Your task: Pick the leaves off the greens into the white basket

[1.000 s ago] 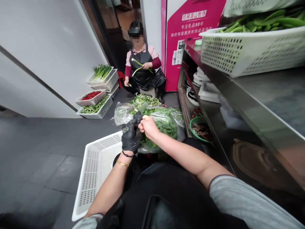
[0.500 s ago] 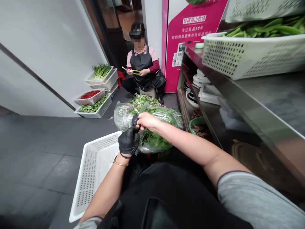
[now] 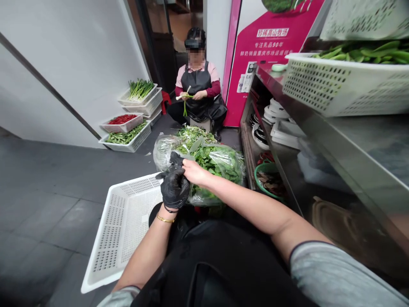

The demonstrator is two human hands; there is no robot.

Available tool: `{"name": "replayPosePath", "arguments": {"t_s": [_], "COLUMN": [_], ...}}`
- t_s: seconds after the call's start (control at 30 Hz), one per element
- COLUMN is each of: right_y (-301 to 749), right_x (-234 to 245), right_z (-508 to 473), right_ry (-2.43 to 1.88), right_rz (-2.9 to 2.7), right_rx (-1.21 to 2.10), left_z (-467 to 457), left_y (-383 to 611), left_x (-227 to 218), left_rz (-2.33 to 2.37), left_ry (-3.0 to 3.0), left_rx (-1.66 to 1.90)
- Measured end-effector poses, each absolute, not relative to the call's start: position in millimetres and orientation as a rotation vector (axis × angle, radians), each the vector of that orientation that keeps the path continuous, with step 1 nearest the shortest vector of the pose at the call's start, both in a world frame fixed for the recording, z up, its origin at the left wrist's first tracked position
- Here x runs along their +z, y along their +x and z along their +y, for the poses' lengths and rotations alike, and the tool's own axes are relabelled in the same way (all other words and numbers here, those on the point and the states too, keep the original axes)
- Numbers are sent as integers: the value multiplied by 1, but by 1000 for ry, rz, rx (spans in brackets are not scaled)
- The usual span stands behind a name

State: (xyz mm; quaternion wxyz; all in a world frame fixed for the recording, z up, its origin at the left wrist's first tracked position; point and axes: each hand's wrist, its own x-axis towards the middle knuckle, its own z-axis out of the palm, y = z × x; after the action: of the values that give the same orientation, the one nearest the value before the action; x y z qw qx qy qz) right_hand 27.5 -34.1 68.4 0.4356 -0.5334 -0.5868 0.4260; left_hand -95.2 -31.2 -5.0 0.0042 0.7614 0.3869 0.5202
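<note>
My left hand (image 3: 175,188) wears a black glove and is closed in front of me. Crumpled black glove material (image 3: 176,158) sticks up between my hands, apparently a second glove. My bare right hand (image 3: 194,171) touches the left one and pinches this material; its fingertips are partly hidden. Just beyond both hands lies a clear plastic bag (image 3: 223,158) with leafy greens (image 3: 207,161) in it. A white perforated basket (image 3: 110,232) stands to the left of my left hand.
Ahead, a co-worker (image 3: 195,81) sits holding a scallion (image 3: 188,96) over trimmed greens. Stacked baskets of scallions (image 3: 140,89), red chillies (image 3: 122,119) and green pods (image 3: 126,135) stand by the wall. At right is a steel shelf (image 3: 358,145) carrying a basket of pods (image 3: 319,83).
My view has shifted slightly, so the background sits further right. The black glove material and both hands have moved a little; my left thumb now sticks out to the left. The co-worker's scallion has turned.
</note>
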Motion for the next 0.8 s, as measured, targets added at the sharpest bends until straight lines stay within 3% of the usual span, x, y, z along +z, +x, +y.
{"name": "replayPosePath", "arguments": {"t_s": [0.17, 0.3, 0.63, 0.8], "right_y": [13, 26, 62, 55], "right_x": [69, 53, 57, 56], "right_z": [-44, -41, -36, -40], "right_ry": [-936, -895, -1399, -1517], "right_rz": [-1078, -1249, -1772, -1778], "right_rx": [1114, 1029, 816, 846], "left_z": [-41, -50, -45, -21], "left_y": [-79, -75, -100, -89], "left_x": [-16, -17, 26, 17], "left_rz": [1298, 1326, 1196, 1005], "left_ry": [2100, 1984, 2249, 2294], "left_rx": [1635, 1521, 1356, 1194]}}
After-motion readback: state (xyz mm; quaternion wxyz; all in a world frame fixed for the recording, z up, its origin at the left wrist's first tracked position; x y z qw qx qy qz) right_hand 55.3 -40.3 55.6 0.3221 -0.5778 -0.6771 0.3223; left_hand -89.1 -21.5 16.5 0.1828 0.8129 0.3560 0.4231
